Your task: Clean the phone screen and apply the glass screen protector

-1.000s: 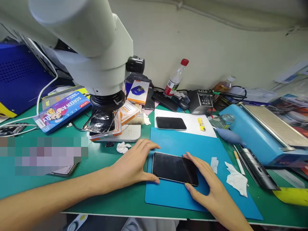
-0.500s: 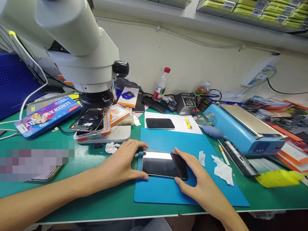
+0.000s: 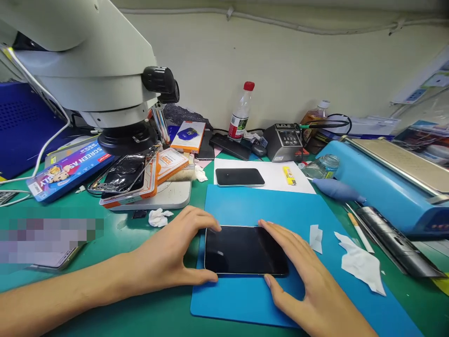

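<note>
A black smartphone (image 3: 242,250) lies flat, screen up, on a blue work mat (image 3: 266,210). My left hand (image 3: 168,252) clamps its left end, thumb at the near corner and fingers curled over the far corner. My right hand (image 3: 301,276) holds the right end, fingers along the far edge and thumb at the near right corner. A second dark phone (image 3: 240,177) rests on a white sheet (image 3: 277,175) behind the mat.
A large white microscope (image 3: 91,79) overhangs the left, with an opened phone (image 3: 122,173) on its base. Crumpled white wipes (image 3: 361,267) lie on the mat's right. A blue machine (image 3: 382,187), a red-capped bottle (image 3: 241,112) and a grey meter (image 3: 286,142) stand behind.
The phone has been turned slightly between my hands and now lies square to me; the glare on its screen is gone. My head has shifted, moving the view.
</note>
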{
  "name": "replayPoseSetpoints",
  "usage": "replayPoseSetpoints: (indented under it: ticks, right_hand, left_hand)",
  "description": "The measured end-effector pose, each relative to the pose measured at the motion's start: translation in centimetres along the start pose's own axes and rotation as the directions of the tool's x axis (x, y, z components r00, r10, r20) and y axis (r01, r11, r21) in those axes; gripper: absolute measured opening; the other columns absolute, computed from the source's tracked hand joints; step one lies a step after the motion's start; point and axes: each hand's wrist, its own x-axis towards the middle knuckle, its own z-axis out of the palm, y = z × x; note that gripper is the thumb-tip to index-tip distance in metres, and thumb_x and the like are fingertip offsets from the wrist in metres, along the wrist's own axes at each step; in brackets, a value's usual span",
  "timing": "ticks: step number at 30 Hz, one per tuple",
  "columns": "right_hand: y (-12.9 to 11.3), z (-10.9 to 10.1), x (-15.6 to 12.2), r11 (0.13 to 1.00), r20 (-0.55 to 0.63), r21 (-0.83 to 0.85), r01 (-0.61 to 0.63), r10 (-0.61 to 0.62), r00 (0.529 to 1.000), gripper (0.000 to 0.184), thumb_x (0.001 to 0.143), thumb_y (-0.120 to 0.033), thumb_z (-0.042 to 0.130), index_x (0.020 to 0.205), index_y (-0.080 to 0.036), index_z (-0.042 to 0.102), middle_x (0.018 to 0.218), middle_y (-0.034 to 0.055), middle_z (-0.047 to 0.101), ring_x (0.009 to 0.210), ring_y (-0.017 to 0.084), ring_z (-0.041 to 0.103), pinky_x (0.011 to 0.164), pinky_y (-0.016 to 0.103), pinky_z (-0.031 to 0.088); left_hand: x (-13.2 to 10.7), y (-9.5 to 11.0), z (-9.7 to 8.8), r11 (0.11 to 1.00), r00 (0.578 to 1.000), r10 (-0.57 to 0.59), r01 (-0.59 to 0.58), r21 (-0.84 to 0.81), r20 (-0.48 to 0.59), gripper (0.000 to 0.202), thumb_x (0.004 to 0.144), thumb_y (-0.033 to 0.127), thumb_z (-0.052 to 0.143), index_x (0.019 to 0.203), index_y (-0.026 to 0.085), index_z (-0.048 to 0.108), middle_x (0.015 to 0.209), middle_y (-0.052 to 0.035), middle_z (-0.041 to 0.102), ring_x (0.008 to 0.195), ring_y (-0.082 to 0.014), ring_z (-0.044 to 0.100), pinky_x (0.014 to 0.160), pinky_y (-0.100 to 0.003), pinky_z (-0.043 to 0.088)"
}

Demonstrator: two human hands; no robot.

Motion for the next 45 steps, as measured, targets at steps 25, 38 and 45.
replayPoseSetpoints:
  ticks: [25,38,45]
  right_hand:
    - [-5.4,2.7,2.8,0.957,-0.208,-0.149,0.248,-0.275,0.939,0.041,0.095,-0.014,0.049,0.127,-0.029,0.069,0.158,0.0024,0.053,0.149,0.028,0.047,0.123,0.055,0.041]
    - [-6.7,2.0,2.2,0.969,-0.207,-0.163,0.187,-0.219,0.954,0.040,0.091,-0.009,0.050,0.123,-0.024,0.067,0.152,0.0091,0.057,0.149,0.031,0.047,0.121,0.059,0.043]
    - [-6.8,1.7,2.0,0.962,-0.114,-0.098,0.256,-0.266,0.957,0.044,0.091,-0.008,0.049,0.126,-0.029,0.066,0.155,0.0047,0.053,0.152,0.028,0.041,0.123,0.059,0.041]
  left_hand:
    - [0.3,-1.0,0.4,0.998,0.999,0.028,-0.026,0.061,-0.026,0.088,0.075,0.064,0.088,0.142,0.033,0.041,0.146,-0.0073,0.059,0.135,-0.0311,0.055,0.112,-0.048,0.046]
    - [0.2,-1.1,0.5,0.999,0.999,-0.033,0.033,-0.002,-0.033,0.092,0.073,0.060,0.094,0.147,0.033,0.046,0.142,-0.0084,0.062,0.131,-0.0346,0.057,0.111,-0.053,0.047]
    - [0.2,-1.1,0.6,0.999,0.998,-0.044,0.044,0.006,-0.037,0.092,0.072,0.060,0.094,0.147,0.034,0.048,0.141,-0.0082,0.063,0.130,-0.0348,0.058,0.110,-0.053,0.048]
